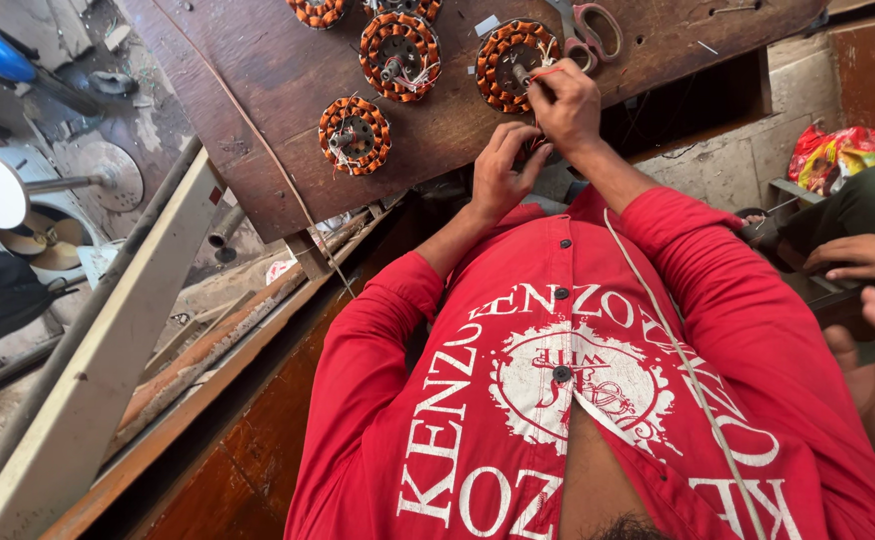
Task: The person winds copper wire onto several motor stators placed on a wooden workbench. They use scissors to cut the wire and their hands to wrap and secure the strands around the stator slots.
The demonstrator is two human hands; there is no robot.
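Coil point(514, 62), ring-shaped with orange copper windings, is lying on the wooden bench point(278, 80); right hand point(566, 105) is pinching its red wire, left hand point(501, 172) is curling closed just below.

Orange-copper wound coils point(355, 134); red shirt point(598, 400), white print; brown workbench point(268, 70).

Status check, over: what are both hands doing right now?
Right hand pinching wire at copper-wound stator. Left hand at bench edge, grip unclear. Scissors lying beside. Over.
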